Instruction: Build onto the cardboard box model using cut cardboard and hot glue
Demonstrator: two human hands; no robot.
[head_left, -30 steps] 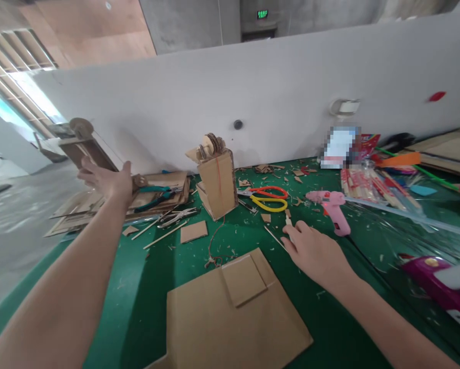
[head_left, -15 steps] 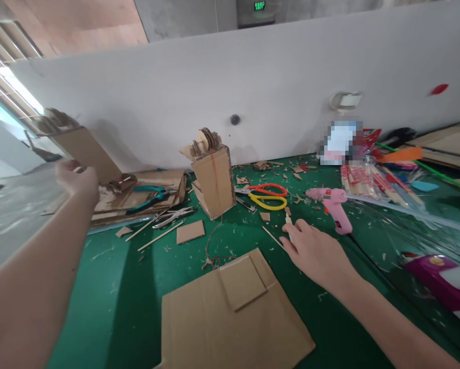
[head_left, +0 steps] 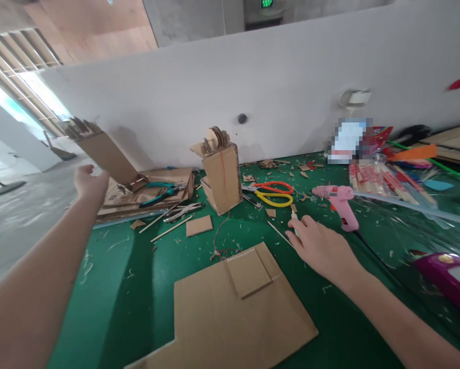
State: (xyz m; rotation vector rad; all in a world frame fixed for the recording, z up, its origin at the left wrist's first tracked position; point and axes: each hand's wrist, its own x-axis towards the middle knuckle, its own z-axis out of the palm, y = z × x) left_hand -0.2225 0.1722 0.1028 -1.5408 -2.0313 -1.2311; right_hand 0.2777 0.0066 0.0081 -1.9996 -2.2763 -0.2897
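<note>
My left hand (head_left: 90, 184) reaches out at the left, just under a tilted cardboard model (head_left: 107, 154) whose foot rests on a pile of cardboard sheets (head_left: 157, 197). Its fingers are hidden behind the palm, and I cannot tell whether it grips the model. My right hand (head_left: 322, 248) lies low on the green mat (head_left: 145, 266), fingers together over a small white stick (head_left: 293, 215) that pokes out past the fingertips. A thin wooden skewer (head_left: 278, 233) lies beside that hand. An upright cardboard tower with a red string (head_left: 222, 177) stands between my hands.
A large stepped cardboard sheet (head_left: 237, 307) lies in front of me. Around it are orange and yellow scissors (head_left: 272, 193), a pink glue gun (head_left: 339, 202), pliers (head_left: 159, 192), a punch tool (head_left: 184, 210), packed sticks (head_left: 376, 182) and cardboard scraps. A white partition wall (head_left: 291, 77) closes the back.
My left hand has drawn back and to the left from the model's base, and the model now leans with its foot on the pile. My right hand has hardly moved.
</note>
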